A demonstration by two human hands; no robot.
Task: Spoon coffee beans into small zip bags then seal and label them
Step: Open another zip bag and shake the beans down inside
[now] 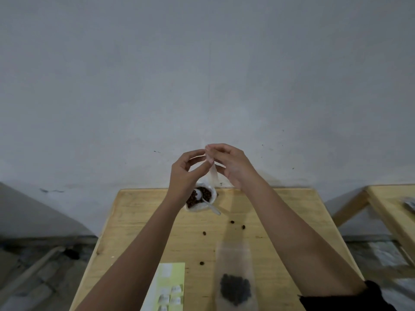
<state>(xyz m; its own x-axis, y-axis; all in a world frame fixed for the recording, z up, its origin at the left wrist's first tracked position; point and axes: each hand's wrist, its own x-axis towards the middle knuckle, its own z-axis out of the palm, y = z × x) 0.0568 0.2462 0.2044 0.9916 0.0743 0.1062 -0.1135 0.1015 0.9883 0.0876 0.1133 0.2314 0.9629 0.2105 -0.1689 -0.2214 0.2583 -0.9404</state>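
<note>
up above the far end of the wooden table (280, 221), both hands meet on a small empty zip bag (213, 176). the left hand (184, 173) has its thumb and curled fingers pinched on the bag's top edge, and the right hand (233, 167) pinches the same edge from the other side, fingertips almost touching the left's. the clear bag hangs down limp between them, its lower end just above a white container (197, 208) that stands near the table's far edge. the container holds dark coffee beans (205, 194), and a pale plastic spoon (212, 207) rests in them, handle sticking out over the rim toward the person. a few loose beans (232, 222) lie scattered on the wood between the forearms. nearer, close to the right forearm, a filled bag (234, 286) lies flat with a dark clump of beans at its near end. left of it is a pale green label sheet (170, 277) with small white labels. a second table (386, 205) stands off to the right.
</note>
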